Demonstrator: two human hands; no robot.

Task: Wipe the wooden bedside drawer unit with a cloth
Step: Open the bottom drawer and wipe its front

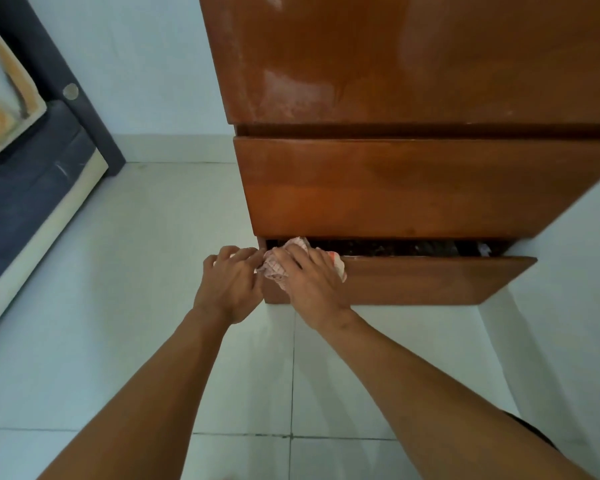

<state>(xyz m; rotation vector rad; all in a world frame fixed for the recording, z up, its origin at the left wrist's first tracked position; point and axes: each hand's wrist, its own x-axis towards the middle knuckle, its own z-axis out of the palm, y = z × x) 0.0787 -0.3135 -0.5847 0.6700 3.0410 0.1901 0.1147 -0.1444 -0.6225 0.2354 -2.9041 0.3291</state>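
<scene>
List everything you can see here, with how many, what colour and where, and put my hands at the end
drawer unit: one, reddish-brown wood, centre to right, pale smears on top
upper drawer: one, brown, shut
bottom drawer: one, brown, pulled partly open, dark contents unclear
cloth: one, pink-and-white check, on the bottom drawer's left corner
bed: one, dark frame, pale and orange bedding, far left
floor tiles: pale
left hand: one, at the drawer's left corner, beside the cloth
right hand: one, pressing on the cloth
</scene>
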